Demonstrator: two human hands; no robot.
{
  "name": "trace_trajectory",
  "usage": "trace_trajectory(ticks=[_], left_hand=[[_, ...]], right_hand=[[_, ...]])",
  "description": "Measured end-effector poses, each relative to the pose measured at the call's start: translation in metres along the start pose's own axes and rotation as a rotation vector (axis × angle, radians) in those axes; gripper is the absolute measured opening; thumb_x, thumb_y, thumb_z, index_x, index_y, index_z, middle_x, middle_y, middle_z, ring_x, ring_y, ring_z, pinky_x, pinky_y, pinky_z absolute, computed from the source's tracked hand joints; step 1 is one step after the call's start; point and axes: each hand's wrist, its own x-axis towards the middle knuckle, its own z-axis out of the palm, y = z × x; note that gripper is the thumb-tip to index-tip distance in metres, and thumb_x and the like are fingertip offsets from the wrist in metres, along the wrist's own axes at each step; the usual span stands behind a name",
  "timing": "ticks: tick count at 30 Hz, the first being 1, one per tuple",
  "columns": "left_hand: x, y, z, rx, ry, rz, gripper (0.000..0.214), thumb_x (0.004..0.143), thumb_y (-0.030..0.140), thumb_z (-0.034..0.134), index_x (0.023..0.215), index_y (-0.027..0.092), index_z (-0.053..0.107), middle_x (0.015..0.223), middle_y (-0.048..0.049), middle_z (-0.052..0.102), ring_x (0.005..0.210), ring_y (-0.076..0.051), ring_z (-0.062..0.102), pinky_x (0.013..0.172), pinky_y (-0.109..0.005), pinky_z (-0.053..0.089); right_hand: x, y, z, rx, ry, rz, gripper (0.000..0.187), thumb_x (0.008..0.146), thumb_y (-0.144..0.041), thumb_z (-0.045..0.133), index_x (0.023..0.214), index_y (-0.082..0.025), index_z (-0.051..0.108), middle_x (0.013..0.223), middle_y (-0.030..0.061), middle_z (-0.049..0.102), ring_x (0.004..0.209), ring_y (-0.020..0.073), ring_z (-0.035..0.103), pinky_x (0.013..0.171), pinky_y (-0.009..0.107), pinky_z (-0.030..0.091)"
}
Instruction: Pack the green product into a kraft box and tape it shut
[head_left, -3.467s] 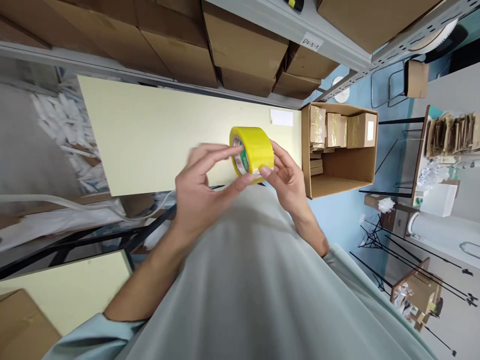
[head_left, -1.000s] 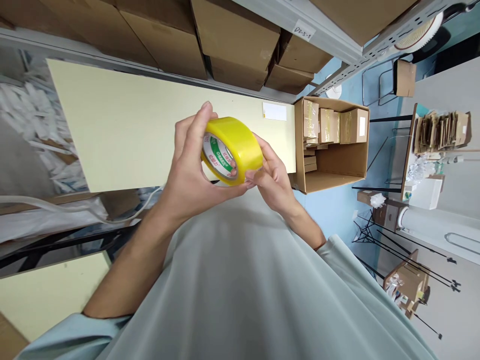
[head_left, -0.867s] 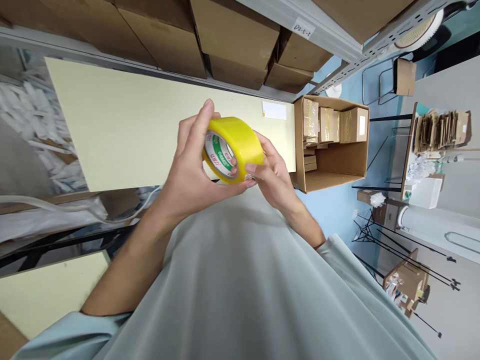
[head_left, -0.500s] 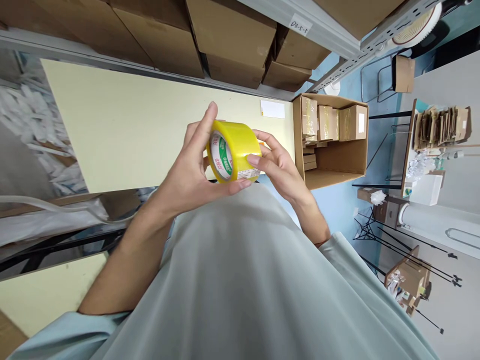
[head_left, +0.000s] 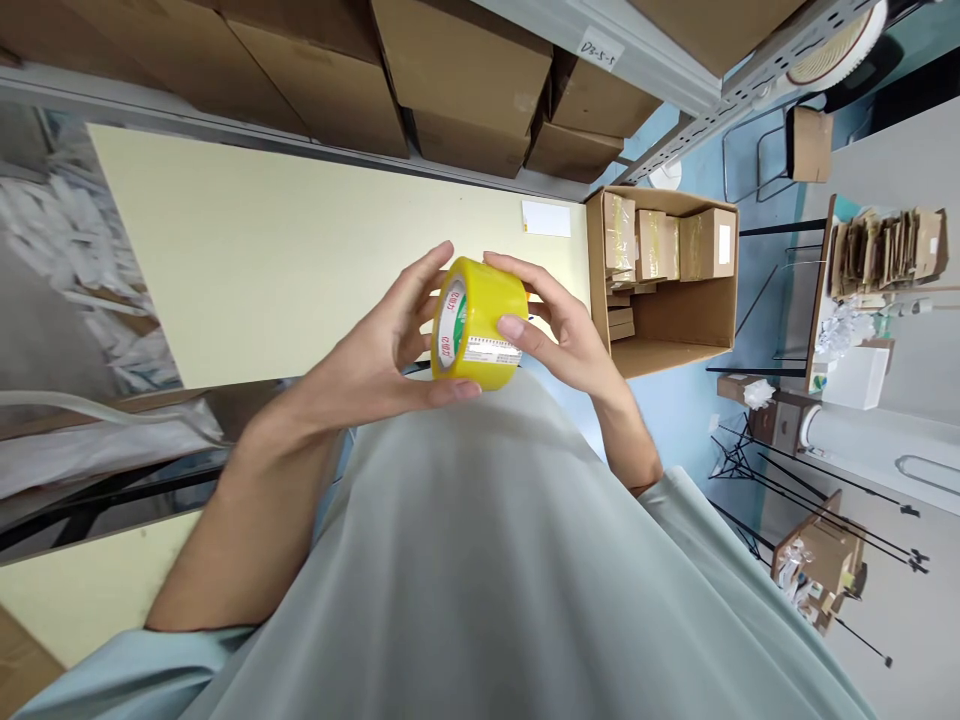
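Head view: left hand [head_left: 375,360] curls round one end of the tape roll [head_left: 493,300], right hand [head_left: 576,345] pinches the other, holding it up between them near the table [head_left: 285,250]; should either grip loosen, it could drop.

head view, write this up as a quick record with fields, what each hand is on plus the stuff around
item: yellow tape roll, open core facing the left hand
left hand: thumb at the roll's lower edge
right hand: thumb on the roll's outer face
roll marking: white printed strip
surface beyond: pale table
at table's right end: open carton holding smaller boxes
shelf tag: D3-5-5
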Motion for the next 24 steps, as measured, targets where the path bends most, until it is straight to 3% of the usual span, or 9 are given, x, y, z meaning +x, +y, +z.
trace_trajectory(ticks=[6,11,14,18,24], left_hand=[[0.004,0.003,0.01,-0.017,0.107,0.065,0.12,0.087,0.077,0.095,0.184,0.046,0.033,0.185,-0.0147,0.043,0.171,-0.043,0.051,0.115,-0.056,0.072],[0.01,-0.006,0.023,0.155,0.34,0.151,0.137,0.075,0.082,0.101,0.186,0.045,0.029,0.181,-0.0165,0.038,0.171,-0.044,0.046,0.122,-0.059,0.066],[0.015,-0.009,0.025,0.302,0.422,0.238,0.148,0.068,0.073,0.108,0.187,0.045,0.024,0.175,-0.0168,0.039,0.171,-0.046,0.044,0.126,-0.066,0.061],[0.018,-0.007,0.025,0.433,0.457,0.314,0.162,0.059,0.058,0.116,0.188,0.045,0.018,0.173,-0.0158,0.036,0.17,-0.048,0.043,0.135,-0.072,0.05],[0.019,-0.007,0.026,0.418,0.463,0.282,0.163,0.059,0.058,0.115,0.187,0.047,0.015,0.173,-0.0151,0.035,0.171,-0.049,0.041,0.127,-0.068,0.059]], right_hand=[[-0.003,0.007,0.013,0.115,0.133,0.041,0.082,0.1,-0.082,0.075,0.163,-0.034,0.056,0.173,0.011,0.06,0.158,0.0304,0.062,0.126,0.045,0.062],[-0.005,0.005,0.032,0.329,0.176,0.118,0.06,0.102,-0.076,0.07,0.137,-0.027,0.065,0.137,0.0095,0.078,0.131,0.0272,0.076,0.111,0.043,0.068],[-0.002,0.002,0.04,0.444,0.176,0.14,0.053,0.099,-0.074,0.069,0.125,-0.027,0.064,0.116,0.0044,0.079,0.117,0.0255,0.078,0.1,0.042,0.069],[0.002,0.001,0.046,0.535,0.251,0.13,0.049,0.091,-0.067,0.08,0.116,-0.029,0.062,0.104,-0.0009,0.074,0.102,0.0215,0.076,0.093,0.037,0.066],[0.003,0.001,0.049,0.526,0.225,0.155,0.058,0.09,-0.078,0.077,0.119,-0.03,0.06,0.1,-0.0007,0.073,0.106,0.0236,0.078,0.08,0.034,0.064]])
